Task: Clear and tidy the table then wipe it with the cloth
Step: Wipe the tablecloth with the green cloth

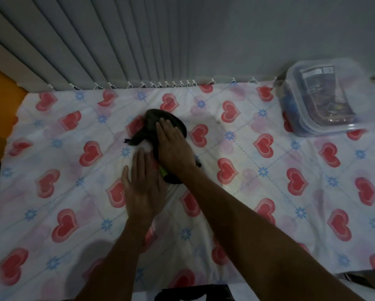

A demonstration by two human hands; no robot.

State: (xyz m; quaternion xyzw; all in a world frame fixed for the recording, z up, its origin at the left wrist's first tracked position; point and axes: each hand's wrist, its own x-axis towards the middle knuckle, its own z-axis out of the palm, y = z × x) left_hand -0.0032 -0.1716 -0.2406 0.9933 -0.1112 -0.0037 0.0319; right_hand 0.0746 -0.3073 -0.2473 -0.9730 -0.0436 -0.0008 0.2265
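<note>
I am pressing the cloth [160, 122] under my flat open right hand [173, 146]; my open left hand [144, 190] is holding the tablecloth [269, 192] beside it, which may bunch.

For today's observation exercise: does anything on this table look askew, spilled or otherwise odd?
Nothing spilled or damaged. The heart-print tablecloth is slightly rumpled around the dark cloth, which the right hand presses flat; the left hand rests beside it. The lidded plastic container sits neatly at the far right corner.
</note>
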